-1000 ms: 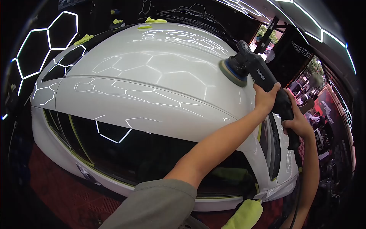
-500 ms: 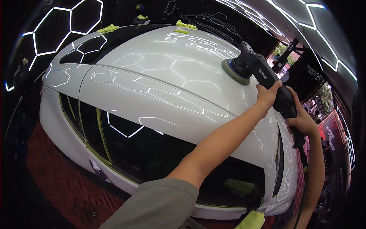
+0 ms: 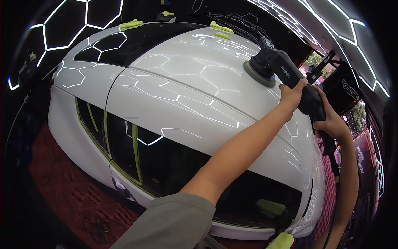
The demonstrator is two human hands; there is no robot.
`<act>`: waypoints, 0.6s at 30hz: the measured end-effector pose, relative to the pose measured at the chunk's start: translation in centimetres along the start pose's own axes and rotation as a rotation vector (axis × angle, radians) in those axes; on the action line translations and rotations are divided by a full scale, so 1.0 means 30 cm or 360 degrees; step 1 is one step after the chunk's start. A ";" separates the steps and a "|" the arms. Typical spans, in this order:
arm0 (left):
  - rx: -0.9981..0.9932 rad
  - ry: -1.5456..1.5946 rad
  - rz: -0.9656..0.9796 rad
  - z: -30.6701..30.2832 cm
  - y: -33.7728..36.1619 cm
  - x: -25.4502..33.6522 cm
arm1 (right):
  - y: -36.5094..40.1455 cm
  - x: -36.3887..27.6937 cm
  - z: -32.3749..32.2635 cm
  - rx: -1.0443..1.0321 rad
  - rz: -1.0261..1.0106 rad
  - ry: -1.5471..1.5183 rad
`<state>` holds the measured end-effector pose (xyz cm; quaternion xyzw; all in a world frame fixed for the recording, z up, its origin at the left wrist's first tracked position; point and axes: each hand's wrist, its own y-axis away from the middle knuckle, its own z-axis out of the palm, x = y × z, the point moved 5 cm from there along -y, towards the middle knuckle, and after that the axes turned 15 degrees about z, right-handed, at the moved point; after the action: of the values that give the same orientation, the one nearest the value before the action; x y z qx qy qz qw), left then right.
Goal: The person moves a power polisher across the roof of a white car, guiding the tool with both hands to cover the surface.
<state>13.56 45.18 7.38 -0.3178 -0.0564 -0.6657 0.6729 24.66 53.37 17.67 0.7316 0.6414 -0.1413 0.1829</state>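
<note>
Left hand [image 3: 292, 96]: fingers wrapped tight round the mid-body of the black plastic machine polisher [image 3: 286, 76], just behind its head. Right hand [image 3: 331, 124]: clenched on the rear grip, nearer and further right. Its fingertips are hidden underneath, so can't tell if they're on a trigger. Polisher sits far right on the glossy white car body [image 3: 186, 87], with its round foam pad [image 3: 258, 74] flat against the paint. My read: tool is rigid and fairly heavy at the head, pad is soft, paint is slick and easily marked. Best held two-handed, one hand at the neck for pressure and one at the tail for steering. Yellow-green microfibre cloths [image 3: 130, 24] lie along the far edge. Yellow-green masking tape [image 3: 134, 151] lines the dark side windows [image 3: 174, 166]. Red tiled floor [image 3: 70, 195] near left.
</note>
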 end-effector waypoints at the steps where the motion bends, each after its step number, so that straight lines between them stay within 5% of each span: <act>1: 0.0009 0.0045 -0.0005 -0.014 0.000 0.028 | -0.005 -0.029 0.011 -0.0015 0.0018 -0.0007; 18: 0.0213 0.0008 0.0126 -0.300 -0.096 0.374 | -0.108 -0.457 0.214 -0.0043 0.0027 0.0050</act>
<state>8.96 31.25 6.86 -0.2724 -0.0866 -0.6341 0.7185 19.73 38.69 17.72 0.7366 0.6397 -0.1196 0.1840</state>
